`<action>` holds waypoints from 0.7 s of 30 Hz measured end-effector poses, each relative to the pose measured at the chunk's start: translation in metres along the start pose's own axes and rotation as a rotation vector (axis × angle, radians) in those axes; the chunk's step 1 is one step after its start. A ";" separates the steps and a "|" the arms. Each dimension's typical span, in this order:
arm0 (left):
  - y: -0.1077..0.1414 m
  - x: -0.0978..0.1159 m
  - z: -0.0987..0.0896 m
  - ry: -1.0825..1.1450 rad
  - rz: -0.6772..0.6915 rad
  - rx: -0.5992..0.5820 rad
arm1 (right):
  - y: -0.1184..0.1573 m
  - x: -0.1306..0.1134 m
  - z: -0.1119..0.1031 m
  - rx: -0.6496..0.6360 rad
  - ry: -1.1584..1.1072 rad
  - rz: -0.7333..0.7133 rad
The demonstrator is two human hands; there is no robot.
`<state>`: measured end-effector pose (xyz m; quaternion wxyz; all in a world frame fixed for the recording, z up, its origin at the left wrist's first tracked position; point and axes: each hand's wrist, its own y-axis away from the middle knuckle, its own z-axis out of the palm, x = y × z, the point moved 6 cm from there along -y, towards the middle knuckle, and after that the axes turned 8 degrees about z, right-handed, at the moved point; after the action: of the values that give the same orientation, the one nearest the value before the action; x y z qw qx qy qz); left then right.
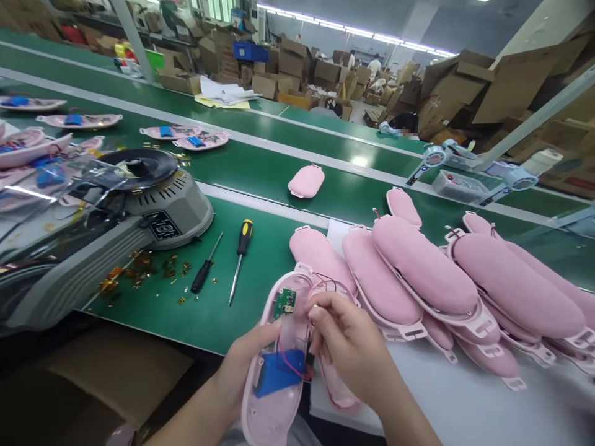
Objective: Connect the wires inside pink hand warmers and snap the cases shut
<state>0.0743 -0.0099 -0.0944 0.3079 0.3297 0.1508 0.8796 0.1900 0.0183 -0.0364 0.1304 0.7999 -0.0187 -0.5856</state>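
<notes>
My left hand [248,356] grips a pink plastic shell [264,412] by its left edge, thumb on the inside. A green circuit board [284,302] sits near the shell's upper end, and a blue battery pack [279,373] with red wires lies lower down. Just to the right, a second pink shell half [341,384] stands partly hidden behind my right hand [344,334]. The right thumb and index finger are pinched together at the thin wires [328,279] running between the halves. Whatever small piece sits in that pinch is mostly covered by the fingers.
Pink padded shells [425,263] are heaped on the right. Left are a tape dispenser [162,198], yellow tape scraps [139,266] and two screwdrivers [240,260] [204,269]. One pink pad [307,181] lies on the green conveyor belt [260,164], with opened shells [202,141] farther left.
</notes>
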 end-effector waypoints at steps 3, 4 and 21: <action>-0.001 0.003 0.007 0.012 0.101 -0.111 | -0.004 0.003 0.006 -0.130 -0.200 0.187; -0.001 0.004 0.008 0.016 0.128 -0.149 | -0.004 0.003 0.006 -0.150 -0.233 0.213; 0.003 0.013 0.021 -0.052 0.246 -0.213 | -0.006 -0.011 0.000 -0.067 0.126 0.204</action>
<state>0.0795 -0.0030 -0.0710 0.2347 0.3337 0.0073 0.9130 0.1858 0.0260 -0.0278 0.2169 0.8243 -0.0719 -0.5181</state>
